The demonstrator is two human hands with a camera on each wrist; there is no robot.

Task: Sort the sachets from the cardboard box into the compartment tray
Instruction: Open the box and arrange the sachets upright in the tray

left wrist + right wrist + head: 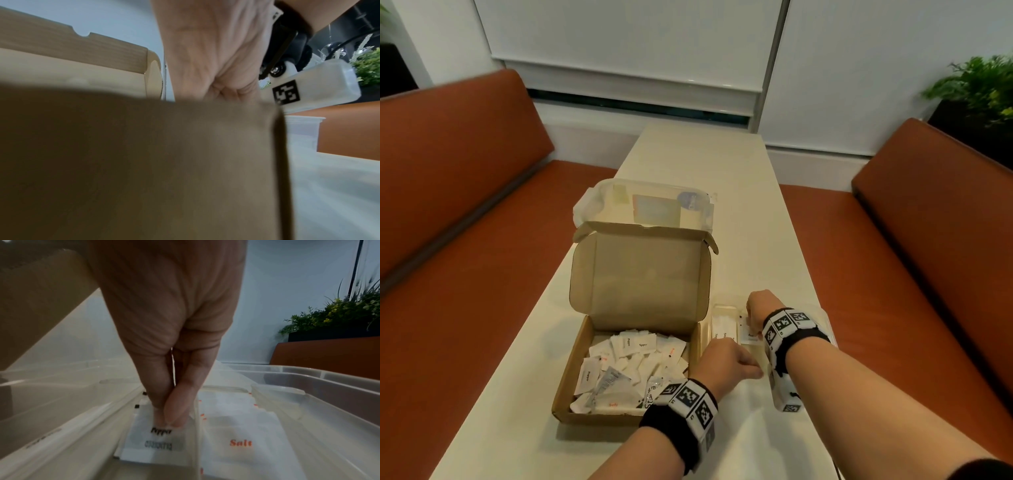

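An open cardboard box holds several white sachets. Right of it stands the clear compartment tray. My right hand reaches down into the tray. In the right wrist view, its thumb and finger pinch the top of a pepper sachet lying on a stack in one compartment. Salt sachets fill the compartment to the right. My left hand hovers at the box's front right corner with fingers curled; I see nothing in it. The box wall hides its fingertips.
A clear lidded plastic container stands behind the box's raised lid. The narrow white table runs away from me between two orange benches. A potted plant is at the far right.
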